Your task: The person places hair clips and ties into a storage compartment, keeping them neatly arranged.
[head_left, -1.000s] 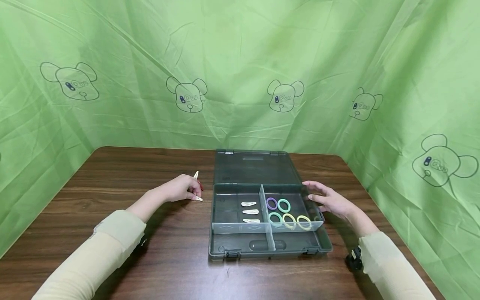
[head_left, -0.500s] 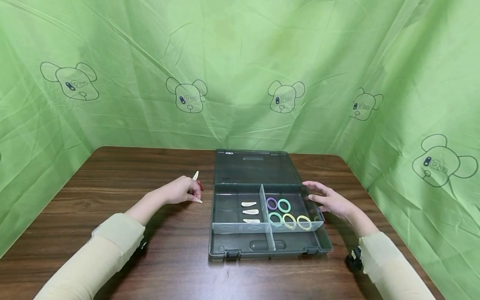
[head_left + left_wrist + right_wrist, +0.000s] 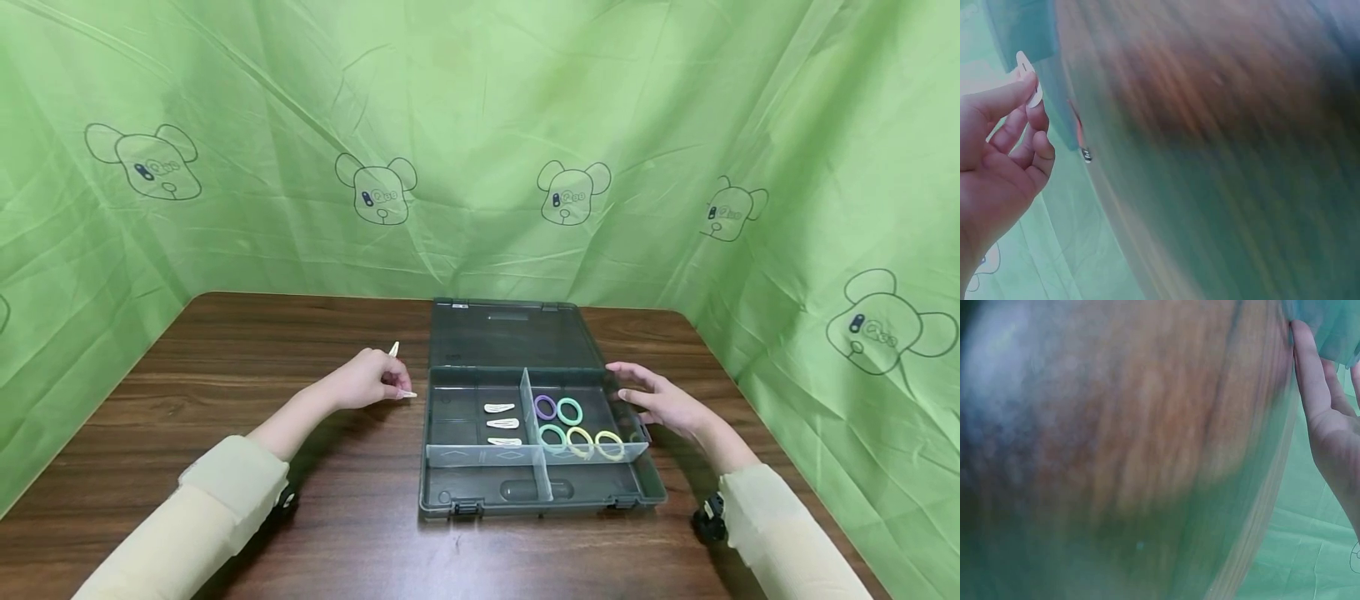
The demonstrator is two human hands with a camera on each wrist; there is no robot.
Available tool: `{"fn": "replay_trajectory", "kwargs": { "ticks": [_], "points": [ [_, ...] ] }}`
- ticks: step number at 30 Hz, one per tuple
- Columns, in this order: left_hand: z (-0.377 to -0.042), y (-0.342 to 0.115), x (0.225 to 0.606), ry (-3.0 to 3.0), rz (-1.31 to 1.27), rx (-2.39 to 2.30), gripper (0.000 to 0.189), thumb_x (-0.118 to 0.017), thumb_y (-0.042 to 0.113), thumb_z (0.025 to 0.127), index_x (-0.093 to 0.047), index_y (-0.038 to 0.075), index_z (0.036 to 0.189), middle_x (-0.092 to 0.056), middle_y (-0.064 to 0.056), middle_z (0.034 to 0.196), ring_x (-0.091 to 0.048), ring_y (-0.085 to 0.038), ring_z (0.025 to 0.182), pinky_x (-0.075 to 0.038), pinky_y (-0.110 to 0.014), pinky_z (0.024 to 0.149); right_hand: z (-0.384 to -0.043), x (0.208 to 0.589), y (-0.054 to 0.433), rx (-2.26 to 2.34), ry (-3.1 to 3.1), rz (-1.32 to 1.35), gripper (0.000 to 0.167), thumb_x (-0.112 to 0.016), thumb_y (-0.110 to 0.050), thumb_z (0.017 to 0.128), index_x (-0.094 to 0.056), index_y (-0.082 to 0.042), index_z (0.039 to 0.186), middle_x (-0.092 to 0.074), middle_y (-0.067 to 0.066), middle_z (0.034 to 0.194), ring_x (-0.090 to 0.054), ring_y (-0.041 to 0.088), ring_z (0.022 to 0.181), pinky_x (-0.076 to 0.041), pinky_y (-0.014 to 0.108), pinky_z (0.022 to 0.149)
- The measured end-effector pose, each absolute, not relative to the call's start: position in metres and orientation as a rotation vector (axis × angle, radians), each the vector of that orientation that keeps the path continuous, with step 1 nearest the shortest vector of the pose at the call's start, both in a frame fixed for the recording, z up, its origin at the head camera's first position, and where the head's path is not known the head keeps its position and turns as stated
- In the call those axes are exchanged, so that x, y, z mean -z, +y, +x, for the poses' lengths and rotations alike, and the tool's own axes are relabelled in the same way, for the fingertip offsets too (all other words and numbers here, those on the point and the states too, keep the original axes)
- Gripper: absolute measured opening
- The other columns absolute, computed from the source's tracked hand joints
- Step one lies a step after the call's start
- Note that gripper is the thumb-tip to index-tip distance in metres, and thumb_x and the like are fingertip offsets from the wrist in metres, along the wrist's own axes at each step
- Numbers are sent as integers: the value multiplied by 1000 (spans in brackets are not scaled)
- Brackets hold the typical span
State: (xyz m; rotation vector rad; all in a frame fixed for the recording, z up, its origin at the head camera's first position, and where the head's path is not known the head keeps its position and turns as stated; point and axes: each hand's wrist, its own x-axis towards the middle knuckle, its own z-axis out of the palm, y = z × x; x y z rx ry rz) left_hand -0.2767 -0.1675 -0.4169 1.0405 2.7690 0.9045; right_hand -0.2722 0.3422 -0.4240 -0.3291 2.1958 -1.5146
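My left hand [image 3: 367,379] pinches a cream snap hair clip [image 3: 407,394] between thumb and fingertips, just left of the grey box [image 3: 480,506]. In the left wrist view the hair clip [image 3: 1023,61] sticks up past the thumb. Beyond that hand, part of another pale hair clip [image 3: 393,348] shows on the table. Three white hair clips [image 3: 502,423] lie in the box's back left compartment. Several purple, teal and yellow hair ties [image 3: 569,412] lie in the back right one. My right hand [image 3: 663,406] rests at the box's right side, fingers loosely extended.
The box lid [image 3: 513,337] lies folded back, away from me. Clear dividers [image 3: 480,455] split the box into compartments. A thin red item [image 3: 1079,128] with a dark end appears on the table in the left wrist view. Green cloth [image 3: 480,100] hangs behind the wooden table [image 3: 337,517].
My left hand has shifted slightly, and the pinched hair clip now points right toward the box. The red item beside that hand is now hidden in the head view. My right hand stays put.
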Motion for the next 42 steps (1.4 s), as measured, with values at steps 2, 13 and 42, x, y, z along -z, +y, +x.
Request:
{"fn": "replay_trajectory", "kwargs": {
  "ticks": [2,13,42],
  "points": [
    [-275,-166,415,2772,987,-955,8,-73,8,79,-70,15,75,-62,11,66,-52,-4,62,-44,-23,60,-272,424,343,1512,2197,-331,55,-52,-23,97,-27,-16,146,-22,13,150,-52,18,116,-52,43,81],
    [-264,-148,392,2690,848,-1196,3,-72,9,81,-69,10,82,-65,4,73,-56,-10,66,-46,-26,63,-271,424,343,1536,2167,-350,54,-49,-18,99,-25,-13,147,-23,15,150,-51,23,119,-52,45,81],
    [-267,-94,393,2545,1251,-916,5,-72,16,82,-69,12,82,-63,11,70,-57,0,66,-49,-20,64,-272,423,344,1534,2165,-342,54,-50,-18,98,-26,-14,147,-24,15,150,-52,20,118,-52,45,81]
  ]
}}
